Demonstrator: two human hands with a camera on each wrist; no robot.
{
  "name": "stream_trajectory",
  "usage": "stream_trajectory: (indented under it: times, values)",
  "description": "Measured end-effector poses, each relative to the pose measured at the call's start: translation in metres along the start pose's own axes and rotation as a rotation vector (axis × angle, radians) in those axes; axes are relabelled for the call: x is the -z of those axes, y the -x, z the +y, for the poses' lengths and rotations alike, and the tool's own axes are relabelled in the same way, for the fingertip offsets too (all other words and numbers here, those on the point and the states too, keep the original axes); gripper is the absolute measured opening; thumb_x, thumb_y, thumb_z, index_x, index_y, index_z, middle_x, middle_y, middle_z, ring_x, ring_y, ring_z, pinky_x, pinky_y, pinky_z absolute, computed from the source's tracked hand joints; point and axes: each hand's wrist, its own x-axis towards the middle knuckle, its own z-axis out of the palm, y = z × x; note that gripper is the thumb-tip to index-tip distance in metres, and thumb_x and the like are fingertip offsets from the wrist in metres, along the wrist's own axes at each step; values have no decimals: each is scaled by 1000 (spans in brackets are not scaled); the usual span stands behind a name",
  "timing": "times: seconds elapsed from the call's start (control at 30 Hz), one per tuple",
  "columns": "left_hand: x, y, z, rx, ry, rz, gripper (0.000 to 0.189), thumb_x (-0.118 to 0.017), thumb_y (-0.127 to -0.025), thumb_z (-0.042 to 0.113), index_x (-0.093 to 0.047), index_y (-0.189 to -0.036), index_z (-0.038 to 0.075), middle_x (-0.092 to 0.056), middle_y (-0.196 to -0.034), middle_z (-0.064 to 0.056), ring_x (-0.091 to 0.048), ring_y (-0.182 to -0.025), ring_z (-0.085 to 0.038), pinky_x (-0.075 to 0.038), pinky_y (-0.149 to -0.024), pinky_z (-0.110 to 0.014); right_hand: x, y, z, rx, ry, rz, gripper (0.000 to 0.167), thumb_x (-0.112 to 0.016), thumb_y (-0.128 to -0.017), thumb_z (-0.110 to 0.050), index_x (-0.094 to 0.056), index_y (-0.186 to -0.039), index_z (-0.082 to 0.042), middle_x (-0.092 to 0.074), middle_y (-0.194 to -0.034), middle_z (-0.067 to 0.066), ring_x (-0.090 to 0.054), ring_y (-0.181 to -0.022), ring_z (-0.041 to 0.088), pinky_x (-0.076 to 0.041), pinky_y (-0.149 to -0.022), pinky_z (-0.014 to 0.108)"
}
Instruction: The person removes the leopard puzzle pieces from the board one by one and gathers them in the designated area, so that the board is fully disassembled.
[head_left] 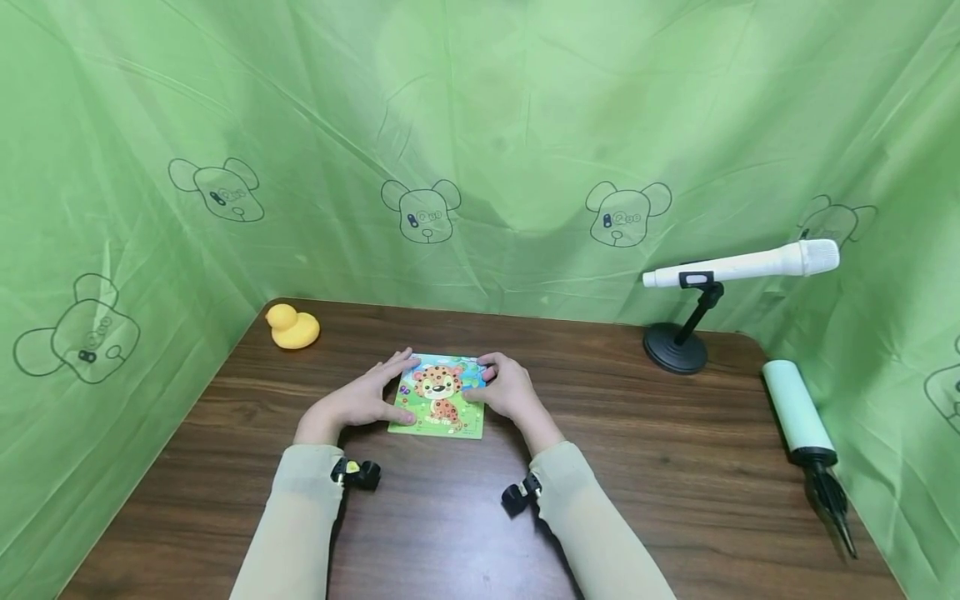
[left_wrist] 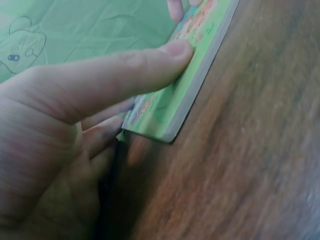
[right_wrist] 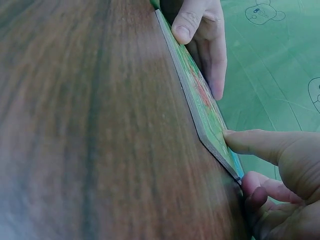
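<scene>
Head view. A thin, square board with a spotted orange cub printed on green and blue (head_left: 441,393) lies between the hands on a dark brown, wood-grained table (head_left: 450,533). The left hand (head_left: 362,402) is spread wide along the board's left side; the right hand (head_left: 516,392) grips its right side more narrowly. Beyond the hands, the table's far edge meets a green, bear-printed cloth (head_left: 517,275). A smooth yellow toy duck (head_left: 294,329) sits beyond the left hand; a white microphone on a black stand (head_left: 742,265) and a mint-and-black cylindrical pump (head_left: 801,417) lie well to the right hand's right. The roomier stretches of wood are nearer than both hands and rightward.

Left wrist view. The thumb rests on the printed face; whether fingers reach beneath cannot be told. The even grey edge suggests light, stiff stock, perhaps slippery on its face.

Right wrist view. Thumb and bent fingers pinch the board near a corner. Opposite side edges should give the surest hold; corners would probably scuff first.
</scene>
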Motion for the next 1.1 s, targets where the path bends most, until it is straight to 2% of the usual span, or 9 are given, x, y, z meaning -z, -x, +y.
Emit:
stream_trajectory:
  times: [0.2, 0.43, 0.6, 0.8, 1.1]
  values:
    - [-2, -3, 7, 16, -11, 9, 111, -95, -84, 40, -33, -172, 11, -11, -184, -14, -2, -167, -49, -5, -132, -69, 0, 0, -1, -10, 1, -5, 63, -101, -78, -26, -72, -132, -10, -68, -103, 3, -61, -94, 23, -55, -89, 41]
    - [-9, -11, 15, -57, -11, 10, 101, -93, -87, 35, -41, -169, 8, -20, -182, -12, -8, -169, -35, -1, -135, -61, -1, -3, -1, -23, -20, -6, 61, -101, -78, -22, -72, -130, -8, -67, -107, 4, -61, -98, 23, -54, -93, 41]
    - [-11, -13, 18, -79, -12, -6, 98, -91, -90, 35, -41, -170, 10, -20, -181, -16, -6, -168, -40, 5, -133, -65, 0, -2, -3, -41, -30, -13, 63, -102, -76, -21, -71, -129, -7, -65, -110, 6, -60, -100, 25, -54, -95, 43]
    - [-11, -13, 18, -92, -71, -17, 94, -89, -92, 40, -43, -169, 11, -16, -181, -19, -2, -167, -47, 4, -132, -69, -1, -1, -3, -70, -64, -12, 64, -102, -75, -19, -70, -129, -8, -62, -111, 7, -58, -101, 25, -52, -95, 42]
    - [-12, -14, 15, -82, -67, -11, 94, -90, -91, 40, -45, -168, 14, -18, -182, -16, -4, -168, -44, 3, -132, -68, -2, -1, -1, -45, -84, 10, 64, -103, -73, -15, -68, -126, -9, -57, -122, 9, -57, -111, 28, -51, -104, 44]
